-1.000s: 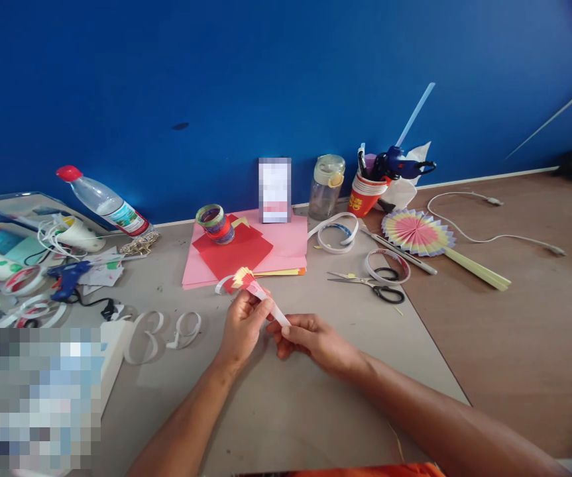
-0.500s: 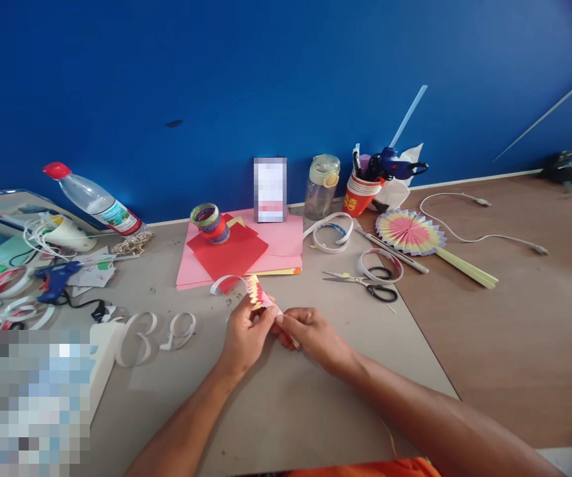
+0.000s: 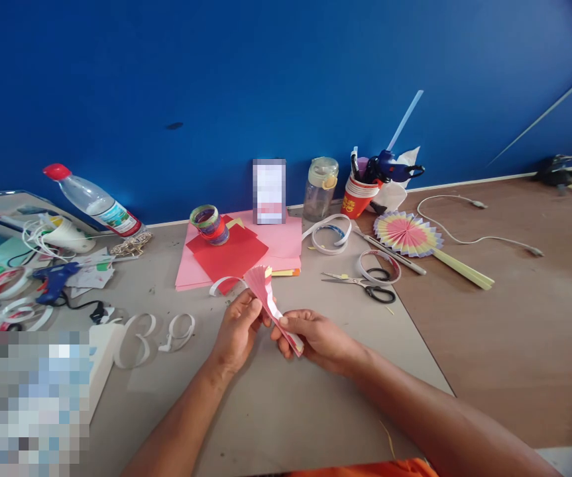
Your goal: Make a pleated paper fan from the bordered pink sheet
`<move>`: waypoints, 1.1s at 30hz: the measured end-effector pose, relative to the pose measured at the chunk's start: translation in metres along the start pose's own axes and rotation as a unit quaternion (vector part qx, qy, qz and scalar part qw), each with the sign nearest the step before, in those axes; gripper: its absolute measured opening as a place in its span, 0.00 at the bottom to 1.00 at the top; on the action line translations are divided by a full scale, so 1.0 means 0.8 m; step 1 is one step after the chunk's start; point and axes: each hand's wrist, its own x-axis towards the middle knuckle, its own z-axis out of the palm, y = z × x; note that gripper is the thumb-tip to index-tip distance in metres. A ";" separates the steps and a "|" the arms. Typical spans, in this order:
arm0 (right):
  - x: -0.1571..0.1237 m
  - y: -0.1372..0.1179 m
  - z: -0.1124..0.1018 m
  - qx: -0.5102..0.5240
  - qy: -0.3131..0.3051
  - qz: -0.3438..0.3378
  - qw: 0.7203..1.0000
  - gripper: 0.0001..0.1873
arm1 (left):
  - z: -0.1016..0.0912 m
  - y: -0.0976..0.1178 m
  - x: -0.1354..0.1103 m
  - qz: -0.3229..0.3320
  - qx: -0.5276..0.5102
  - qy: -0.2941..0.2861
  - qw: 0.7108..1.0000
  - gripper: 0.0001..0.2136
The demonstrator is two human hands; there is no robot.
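Between my hands is a strip of pleated paper (image 3: 266, 297), pink with yellow edges and a white band along its face. My left hand (image 3: 238, 330) pinches its upper part, where the folds fan out a little. My right hand (image 3: 314, 339) is closed on the lower part, with the narrow end showing below the fingers. The paper is held tilted above the grey table. Beyond it lie red paper (image 3: 228, 257) and pink sheets (image 3: 288, 240). A curl of white tape (image 3: 221, 285) rests just past my left hand.
Scissors (image 3: 380, 293) and tape rolls (image 3: 365, 268) lie to the right, near a finished paper fan (image 3: 408, 234). A red cup (image 3: 356, 199) holds pens and a glue gun. A clear jar (image 3: 321, 190) and a phone (image 3: 269, 192) stand at the back. Clutter, including another glue gun (image 3: 56, 281), fills the left.
The pleated paper has turned in my hands, so its pink side and white band now show. More of its lower end is visible. Both hands still grip it.
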 end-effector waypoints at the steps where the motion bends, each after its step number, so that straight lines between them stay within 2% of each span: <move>1: -0.001 -0.001 0.000 0.000 -0.006 0.004 1.000 0.19 | -0.002 0.002 0.000 -0.008 -0.034 0.000 0.999 0.14; 6: -0.003 -0.005 -0.002 -0.012 -0.027 0.020 0.999 0.18 | -0.007 0.008 0.002 -0.055 -0.129 -0.023 0.990 0.16; 10: -0.003 -0.005 -0.002 -0.025 -0.052 0.047 0.997 0.21 | -0.004 0.010 0.003 -0.068 -0.141 -0.025 0.987 0.14; 13: -0.005 -0.005 -0.001 -0.080 -0.039 0.017 0.996 0.20 | -0.005 0.009 0.003 -0.069 -0.134 -0.015 0.988 0.12; 15: -0.006 -0.005 0.000 -0.168 0.021 -0.043 0.985 0.16 | -0.007 0.008 0.004 -0.068 -0.132 -0.009 0.989 0.11; 17: -0.006 -0.006 0.000 -0.278 0.124 -0.151 0.941 0.11 | -0.008 0.008 0.004 -0.069 -0.131 -0.001 0.989 0.11; 19: -0.006 -0.006 0.000 -0.354 0.205 -0.279 0.869 0.10 | -0.008 0.008 0.004 -0.077 -0.126 0.009 0.989 0.10; 20: -0.006 -0.006 0.000 -0.376 0.219 -0.336 0.835 0.09 | -0.008 0.008 0.004 -0.084 -0.124 0.013 0.989 0.10; 22: -0.006 -0.005 0.000 -0.404 0.209 -0.412 0.789 0.09 | -0.005 0.007 0.003 -0.098 -0.119 0.012 0.988 0.11; 26: -0.006 -0.005 0.006 -0.448 0.177 -0.474 0.737 0.15 | -0.001 0.005 0.003 -0.124 -0.117 -0.011 0.985 0.12; 33: -0.006 -0.004 0.006 -0.489 0.169 -0.499 0.695 0.18 | -0.001 0.001 0.002 -0.147 -0.121 -0.043 0.981 0.11</move>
